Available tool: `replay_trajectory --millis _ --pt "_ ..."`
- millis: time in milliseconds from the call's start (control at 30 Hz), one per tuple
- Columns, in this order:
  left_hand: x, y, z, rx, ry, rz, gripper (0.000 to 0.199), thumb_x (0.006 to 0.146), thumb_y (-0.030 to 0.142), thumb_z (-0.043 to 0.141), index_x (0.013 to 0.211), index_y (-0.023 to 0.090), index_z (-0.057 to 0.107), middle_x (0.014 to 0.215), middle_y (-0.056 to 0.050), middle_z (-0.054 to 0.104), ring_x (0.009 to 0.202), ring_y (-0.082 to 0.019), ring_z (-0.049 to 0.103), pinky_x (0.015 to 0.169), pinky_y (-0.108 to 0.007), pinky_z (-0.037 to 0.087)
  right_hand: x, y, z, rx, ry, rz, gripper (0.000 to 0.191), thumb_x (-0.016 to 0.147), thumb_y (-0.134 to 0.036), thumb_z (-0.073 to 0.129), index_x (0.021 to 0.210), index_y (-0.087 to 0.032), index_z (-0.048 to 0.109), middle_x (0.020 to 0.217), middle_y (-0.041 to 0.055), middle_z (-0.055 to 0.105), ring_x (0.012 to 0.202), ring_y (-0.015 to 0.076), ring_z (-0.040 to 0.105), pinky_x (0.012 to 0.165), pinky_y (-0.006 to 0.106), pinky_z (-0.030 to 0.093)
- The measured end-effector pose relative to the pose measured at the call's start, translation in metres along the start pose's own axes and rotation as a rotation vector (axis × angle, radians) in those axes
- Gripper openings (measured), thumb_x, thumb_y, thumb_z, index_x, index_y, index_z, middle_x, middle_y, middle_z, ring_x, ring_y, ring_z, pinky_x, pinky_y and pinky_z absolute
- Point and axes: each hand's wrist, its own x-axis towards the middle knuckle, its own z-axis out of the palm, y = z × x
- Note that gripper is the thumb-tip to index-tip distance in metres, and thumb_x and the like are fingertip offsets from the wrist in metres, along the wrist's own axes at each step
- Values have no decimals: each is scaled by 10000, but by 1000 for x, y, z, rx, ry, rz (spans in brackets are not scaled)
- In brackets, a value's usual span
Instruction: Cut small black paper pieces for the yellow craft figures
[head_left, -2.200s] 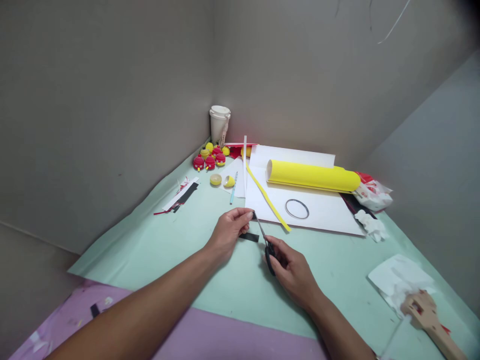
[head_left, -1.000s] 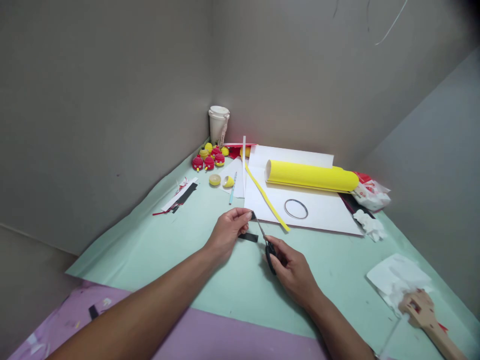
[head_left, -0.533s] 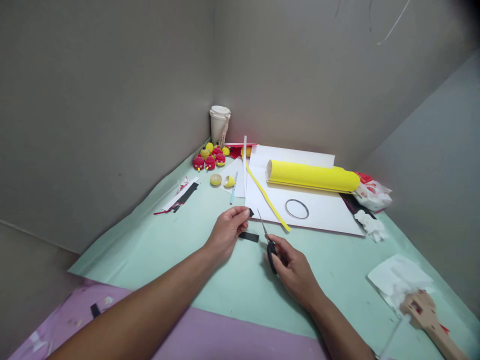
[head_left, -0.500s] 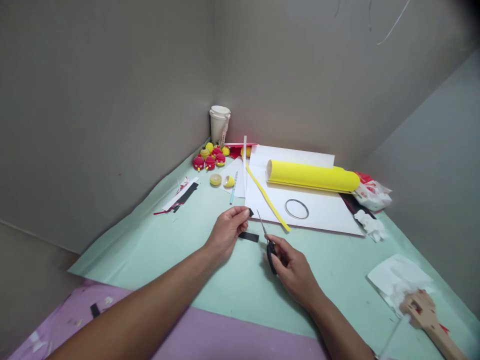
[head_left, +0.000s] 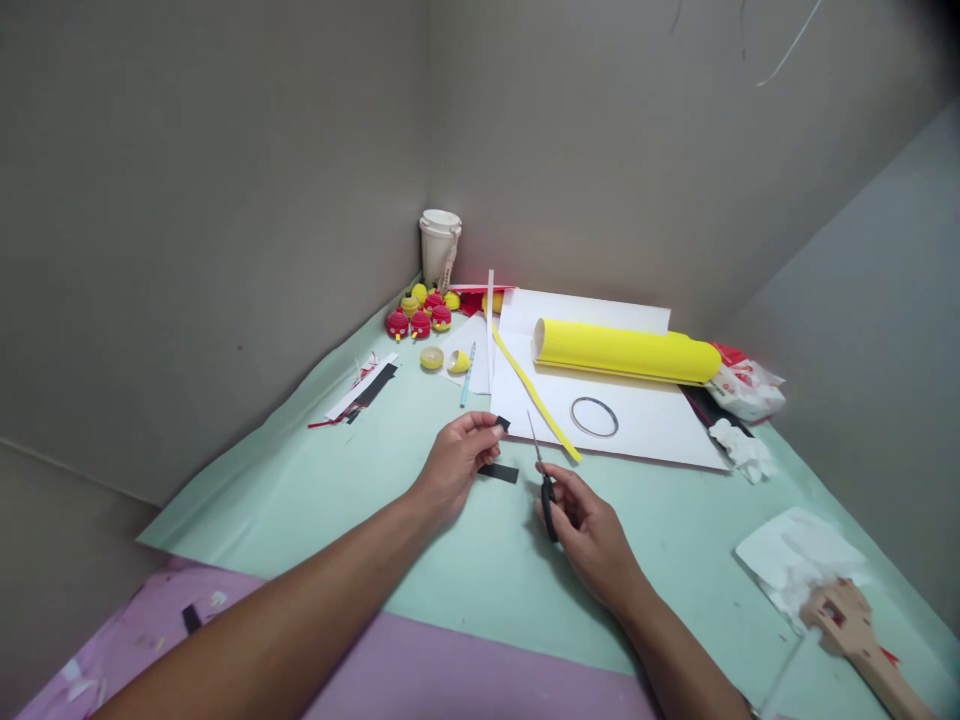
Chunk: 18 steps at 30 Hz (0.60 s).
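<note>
Between thumb and fingers, my left hand (head_left: 459,455) pinches a small black paper piece (head_left: 503,425). Just below it, a black paper strip (head_left: 501,473) lies on the pale green sheet, its left end hidden behind that hand. My right hand (head_left: 589,525) is closed around the black handles of a pair of scissors (head_left: 548,500). The scissors' blades point up and away, a little to the right of the black piece and apart from it. Whether the blades are fully together is too fine to tell.
Behind my hands lie a yellow paper strip (head_left: 536,398), a ring (head_left: 594,417) and a yellow corrugated roll (head_left: 626,352) on white board. Small red and yellow figures (head_left: 420,323) stand near a white cup (head_left: 439,245). At right is a glue gun (head_left: 851,625); at left, paper scraps (head_left: 364,390).
My right hand has drawn the scissors slightly to the right, away from the left hand. The black piece in my left hand has turned a little and shows more of its face.
</note>
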Motion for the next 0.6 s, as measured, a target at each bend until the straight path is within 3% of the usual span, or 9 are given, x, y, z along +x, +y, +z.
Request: replay_trajectory --millis 400,600 --pt "0 -1 -3 71 -9 37 222 710 210 718 914 139 667 737 10 570 609 -73 463 627 -237 369 2 -7 -9 229 -111 53 414 903 -340 517 1276 -161 522 726 -6 531 628 148 526 589 273 437" --pt "-1 -1 -2 128 10 54 247 719 240 723 948 152 697 815 -27 628 715 -105 552 738 -263 427 2 -6 -11 247 -150 58 375 901 -350 536 1230 -170 545 743 -1 538 625 141 504 583 265 424"
